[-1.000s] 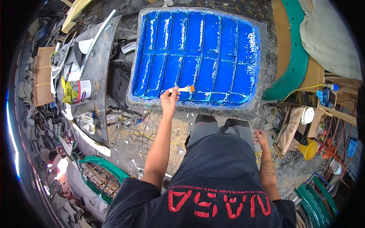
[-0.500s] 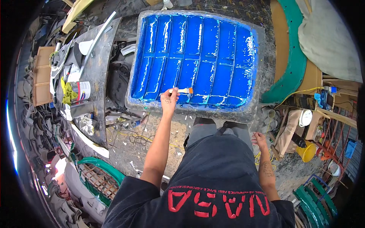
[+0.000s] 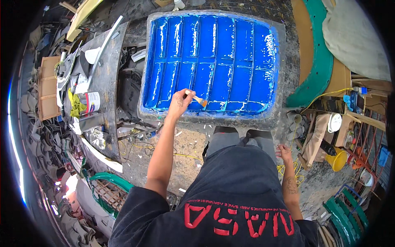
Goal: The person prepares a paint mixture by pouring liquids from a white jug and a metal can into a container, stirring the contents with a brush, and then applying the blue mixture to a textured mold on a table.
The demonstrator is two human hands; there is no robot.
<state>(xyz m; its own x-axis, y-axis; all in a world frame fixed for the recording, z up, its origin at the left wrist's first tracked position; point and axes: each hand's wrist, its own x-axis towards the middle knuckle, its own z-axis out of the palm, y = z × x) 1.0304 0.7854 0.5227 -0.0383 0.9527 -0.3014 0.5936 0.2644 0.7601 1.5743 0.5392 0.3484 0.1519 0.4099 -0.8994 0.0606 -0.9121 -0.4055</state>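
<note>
In my left hand (image 3: 179, 102) is a paintbrush (image 3: 197, 99), its pale handle pinched between the fingers. The brush's orange-brown bristles point right and down, over the near part of a large blue ribbed mould (image 3: 224, 43). Whether the bristle tips touch the surface I cannot tell. Wet-looking, glossy blue covers the mould's inside, which thin ribs divide into several long compartments. My right hand (image 3: 283, 151) hangs low beside my right leg, its fingers loosely apart and nothing in them.
To the left, a dark board (image 3: 108, 61) carries a white paint can (image 3: 91, 101) and a yellow-green cloth (image 3: 76, 104). A curved green part (image 3: 317, 70) lies right of the mould. Yellow cord (image 3: 291, 171) and a yellow bucket (image 3: 336, 159) are by my right side.
My left hand has drawn slightly left and nearer to me. The brush, nearly level before, now slants with its bristles lower. My right hand stays down at my side.
</note>
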